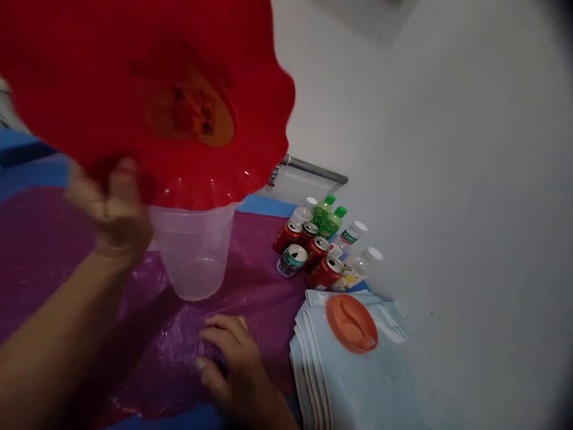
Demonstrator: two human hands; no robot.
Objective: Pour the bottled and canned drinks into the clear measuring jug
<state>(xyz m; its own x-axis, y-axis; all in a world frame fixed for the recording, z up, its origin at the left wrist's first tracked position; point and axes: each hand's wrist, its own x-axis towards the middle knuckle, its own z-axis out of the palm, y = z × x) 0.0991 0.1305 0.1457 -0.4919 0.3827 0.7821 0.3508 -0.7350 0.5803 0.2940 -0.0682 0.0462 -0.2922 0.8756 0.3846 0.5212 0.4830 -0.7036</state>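
Observation:
My left hand grips the lower edge of a red plastic fruit plate with a wavy rim, thumb over the near face. The plate is raised and tilted, with an orange-brown patch at its middle. Below and behind it stands a clear plastic bucket, its top partly hidden by the plate; whether the two touch I cannot tell. My right hand rests low on the purple plastic sheet, fingers bent and apart from the thumb, holding nothing that shows.
Right of the sheet stand several red cans, a green-and-white can, green-capped bottles and white-capped clear bottles. A folded light-blue cloth bears an orange lid-like disc. Behind them rises a pale wall with a grey pipe.

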